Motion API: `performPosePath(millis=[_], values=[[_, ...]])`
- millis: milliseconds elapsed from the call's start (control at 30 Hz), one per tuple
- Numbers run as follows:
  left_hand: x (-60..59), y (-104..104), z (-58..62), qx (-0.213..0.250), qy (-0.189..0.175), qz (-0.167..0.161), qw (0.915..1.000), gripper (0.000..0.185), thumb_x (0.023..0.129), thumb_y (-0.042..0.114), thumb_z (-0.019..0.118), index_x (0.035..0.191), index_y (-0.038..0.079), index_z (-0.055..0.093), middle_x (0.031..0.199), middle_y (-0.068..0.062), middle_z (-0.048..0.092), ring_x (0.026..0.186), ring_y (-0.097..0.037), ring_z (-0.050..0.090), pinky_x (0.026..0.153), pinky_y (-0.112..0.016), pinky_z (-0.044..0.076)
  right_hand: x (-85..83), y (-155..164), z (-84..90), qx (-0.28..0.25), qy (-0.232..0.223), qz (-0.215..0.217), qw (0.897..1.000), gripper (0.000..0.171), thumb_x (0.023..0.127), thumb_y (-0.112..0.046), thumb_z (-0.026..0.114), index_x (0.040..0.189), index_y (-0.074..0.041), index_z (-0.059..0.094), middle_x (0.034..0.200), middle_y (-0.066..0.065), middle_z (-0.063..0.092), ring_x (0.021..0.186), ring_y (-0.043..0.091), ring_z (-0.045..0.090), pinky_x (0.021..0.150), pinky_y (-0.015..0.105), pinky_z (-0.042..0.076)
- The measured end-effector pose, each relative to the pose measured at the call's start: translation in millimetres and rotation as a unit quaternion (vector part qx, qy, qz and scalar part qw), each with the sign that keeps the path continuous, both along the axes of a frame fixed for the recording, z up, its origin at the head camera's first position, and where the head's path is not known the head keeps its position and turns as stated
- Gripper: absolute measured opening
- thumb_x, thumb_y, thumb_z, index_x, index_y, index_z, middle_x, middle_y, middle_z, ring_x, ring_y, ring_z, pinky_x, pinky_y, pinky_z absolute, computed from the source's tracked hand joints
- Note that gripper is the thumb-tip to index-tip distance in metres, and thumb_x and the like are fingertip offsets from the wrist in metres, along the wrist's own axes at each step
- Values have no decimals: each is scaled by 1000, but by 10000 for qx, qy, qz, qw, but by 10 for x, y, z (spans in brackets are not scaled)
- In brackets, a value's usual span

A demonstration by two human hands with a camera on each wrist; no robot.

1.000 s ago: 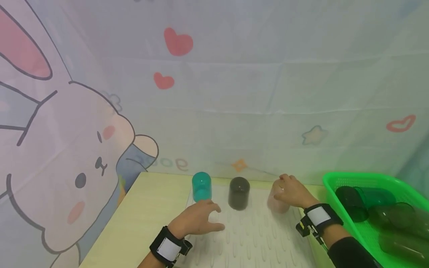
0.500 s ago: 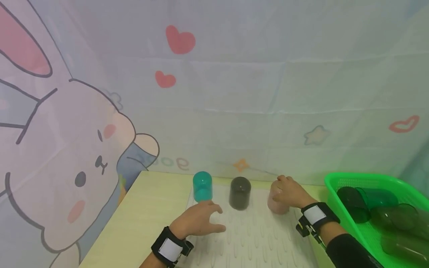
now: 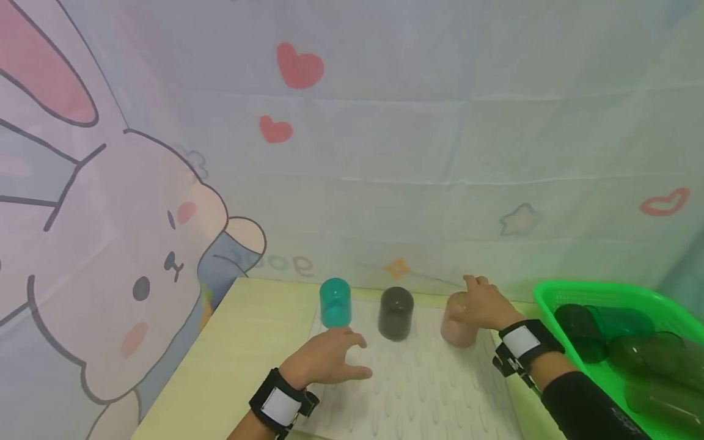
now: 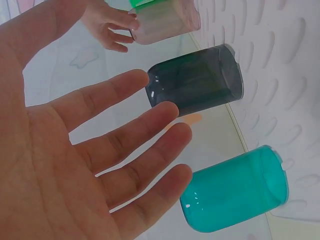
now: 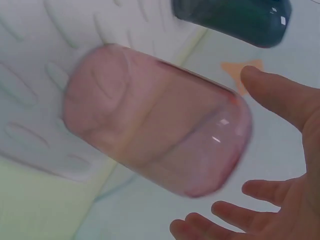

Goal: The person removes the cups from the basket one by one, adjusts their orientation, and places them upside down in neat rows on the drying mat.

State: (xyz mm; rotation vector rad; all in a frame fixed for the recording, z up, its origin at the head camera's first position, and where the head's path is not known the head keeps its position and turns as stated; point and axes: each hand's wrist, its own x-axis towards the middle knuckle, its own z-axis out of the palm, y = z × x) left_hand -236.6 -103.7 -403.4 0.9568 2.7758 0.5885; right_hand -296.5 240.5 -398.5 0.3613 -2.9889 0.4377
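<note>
Three see-through plastic cups stand bottom-up in a row along the back of a white ridged drain mat: a teal cup at left, a dark grey cup in the middle and a pink cup at right. Beside the pink cup's upper end is my right hand; in the right wrist view its fingers are spread and a gap shows between them and the cup. My left hand hovers over the mat in front of the teal cup, fingers relaxed and holding nothing.
A green plastic basket on the right holds several more cups lying on their sides, dark and teal among them. The pale yellow table shows left of the mat. A printed cloth with a rabbit hangs right behind the table.
My right hand has let go of the pink cup, its fingers opening and shifting slightly right. The cup stays on the mat, and my left hand has barely moved.
</note>
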Motion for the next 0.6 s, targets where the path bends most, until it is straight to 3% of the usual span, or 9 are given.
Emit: performPosePath(millis=[200, 433, 600], values=[[-1, -16, 21, -66, 22, 61, 10000, 52, 84, 52, 64, 119, 15, 63, 121, -3, 58, 112, -20, 55, 89, -37, 47, 10, 87, 312, 26, -293, 114, 9995, 89, 85, -50, 63, 131, 21, 33, 123, 44, 40, 108, 57, 44, 84, 60, 43], [-16, -11, 4, 0, 1, -24, 10000, 52, 85, 53, 62, 120, 15, 63, 117, -1, 60, 107, -16, 56, 86, -34, 48, 58, 331, 749, 674, -645, 378, 9949, 69, 81, -35, 70, 123, 15, 48, 122, 37, 48, 113, 52, 44, 88, 59, 41], [2, -25, 2, -61, -62, 32, 10000, 50, 84, 53, 63, 119, 16, 64, 116, 0, 59, 106, -15, 56, 86, -34, 48, 120, 577, 872, 1044, -884, 429, 9897, 61, 82, -31, 70, 119, 14, 51, 118, 34, 51, 109, 51, 47, 84, 56, 45]])
